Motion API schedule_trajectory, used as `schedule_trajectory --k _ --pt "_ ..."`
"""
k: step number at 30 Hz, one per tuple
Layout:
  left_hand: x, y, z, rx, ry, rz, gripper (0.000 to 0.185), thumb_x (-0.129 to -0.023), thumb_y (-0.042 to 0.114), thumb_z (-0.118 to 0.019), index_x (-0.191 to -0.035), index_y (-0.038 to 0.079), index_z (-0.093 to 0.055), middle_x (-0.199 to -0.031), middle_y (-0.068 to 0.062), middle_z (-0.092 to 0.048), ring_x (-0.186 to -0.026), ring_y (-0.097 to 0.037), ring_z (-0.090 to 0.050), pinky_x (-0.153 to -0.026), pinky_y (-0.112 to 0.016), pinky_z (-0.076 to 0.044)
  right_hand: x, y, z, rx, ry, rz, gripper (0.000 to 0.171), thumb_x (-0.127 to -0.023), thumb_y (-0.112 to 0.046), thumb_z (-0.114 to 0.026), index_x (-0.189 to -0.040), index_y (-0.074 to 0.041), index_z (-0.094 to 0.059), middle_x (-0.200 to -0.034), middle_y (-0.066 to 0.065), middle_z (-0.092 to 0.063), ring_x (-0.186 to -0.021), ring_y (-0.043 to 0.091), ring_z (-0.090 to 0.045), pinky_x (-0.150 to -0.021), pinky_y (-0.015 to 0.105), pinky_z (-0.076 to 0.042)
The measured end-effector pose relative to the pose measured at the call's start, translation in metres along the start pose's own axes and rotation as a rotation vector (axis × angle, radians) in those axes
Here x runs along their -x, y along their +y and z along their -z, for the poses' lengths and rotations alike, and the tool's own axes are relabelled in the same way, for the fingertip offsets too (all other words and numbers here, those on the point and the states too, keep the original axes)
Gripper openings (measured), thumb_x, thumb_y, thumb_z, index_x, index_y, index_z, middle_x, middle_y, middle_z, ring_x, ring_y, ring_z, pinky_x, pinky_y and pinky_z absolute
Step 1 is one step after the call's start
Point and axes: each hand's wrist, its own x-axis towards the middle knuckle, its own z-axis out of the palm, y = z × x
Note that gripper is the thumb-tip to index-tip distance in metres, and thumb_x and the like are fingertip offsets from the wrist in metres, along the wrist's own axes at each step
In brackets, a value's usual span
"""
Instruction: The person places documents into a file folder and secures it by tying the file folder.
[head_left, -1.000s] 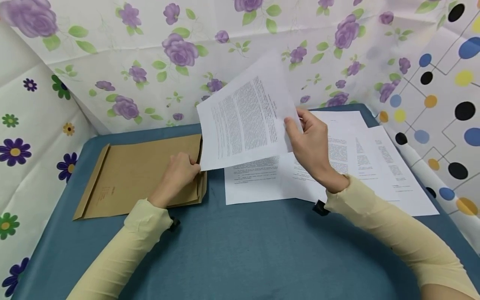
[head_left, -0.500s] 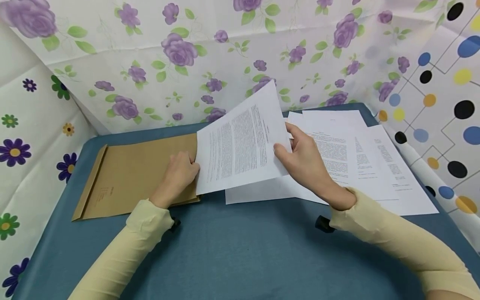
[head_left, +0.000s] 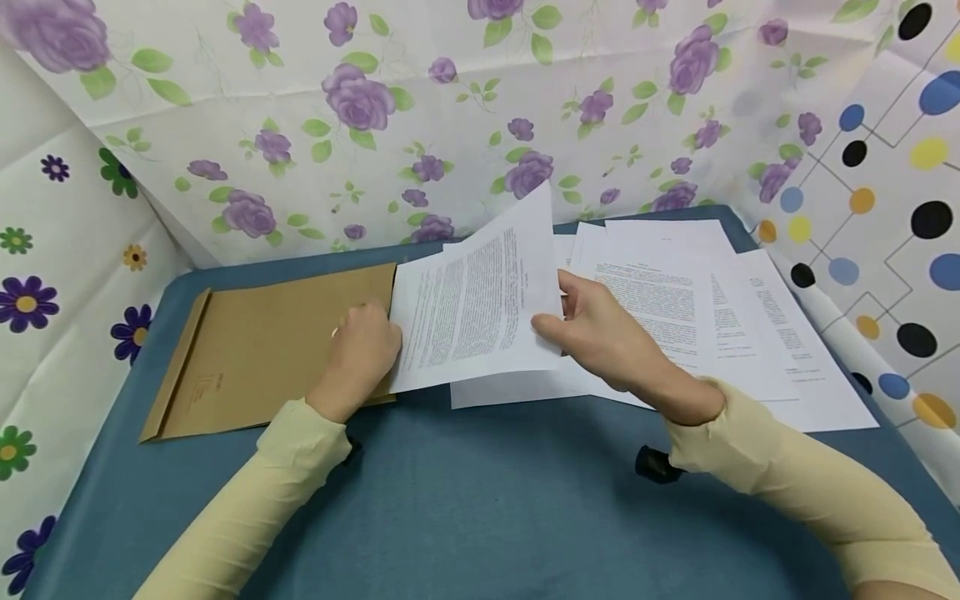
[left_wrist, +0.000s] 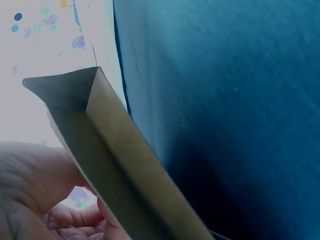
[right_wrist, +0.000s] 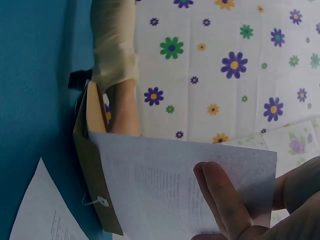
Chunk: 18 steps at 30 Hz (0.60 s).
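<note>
Partway: the right hand [head_left: 600, 337] pinches a printed sheet [head_left: 480, 304], its edge entering the brown envelope [head_left: 262, 350] at the table's left side, whose mouth the left hand [head_left: 363, 350] grips open; more sheets [head_left: 697, 308] lie near the right edge.

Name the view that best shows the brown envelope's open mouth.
Right wrist: the envelope gapes as the printed sheet enters. Head view shows its flat face, mouth hidden by the left hand. Left wrist shows only an edge.
</note>
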Motion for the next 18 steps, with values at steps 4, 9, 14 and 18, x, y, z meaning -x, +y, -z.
schedule_trajectory --k 4,9,14,18 --pt "0.000 0.001 0.000 -0.011 -0.001 -0.001 0.016 -0.092 0.002 -0.048 -0.095 -0.010 -0.058 -0.089 -0.032 -0.064 -0.074 -0.042 -0.065 -0.058 -0.050 -0.052 -0.007 -0.001 0.003 -0.046 -0.068 -0.029 0.055 -0.099 -0.001 -0.053 -0.153 -0.007 -0.047 -0.134 0.011 -0.067 -0.098 0.020 -0.072 -0.054 0.028 -0.041" --pt "0.001 0.000 0.000 -0.011 0.002 -0.010 0.016 -0.092 0.002 -0.049 -0.096 -0.011 -0.058 -0.088 -0.032 -0.064 -0.074 -0.043 -0.066 -0.058 -0.050 -0.053 -0.021 -0.001 0.005 -0.129 -0.125 -0.083 0.051 -0.100 0.001 -0.053 -0.151 -0.002 -0.047 -0.136 0.015 -0.065 -0.108 0.028 -0.071 -0.077 0.033 -0.056" --pt "0.001 -0.002 0.000 -0.009 0.020 -0.014 0.016 -0.092 0.002 -0.049 -0.095 -0.011 -0.058 -0.085 -0.032 -0.063 -0.072 -0.044 -0.066 -0.059 -0.050 -0.053 -0.026 0.001 0.002 -0.172 -0.152 -0.118 0.051 -0.099 0.001 -0.052 -0.150 0.000 -0.047 -0.137 0.016 -0.064 -0.108 0.028 -0.071 -0.079 0.035 -0.058" --pt "-0.001 -0.002 0.000 -0.024 0.055 -0.025 0.015 -0.093 0.000 -0.048 -0.095 -0.011 -0.057 -0.085 -0.032 -0.063 -0.074 -0.046 -0.067 -0.059 -0.053 -0.053 -0.023 0.000 0.003 -0.162 -0.155 -0.116 0.052 -0.098 0.002 -0.052 -0.150 0.000 -0.047 -0.138 0.016 -0.063 -0.105 0.030 -0.072 -0.080 0.038 -0.059"
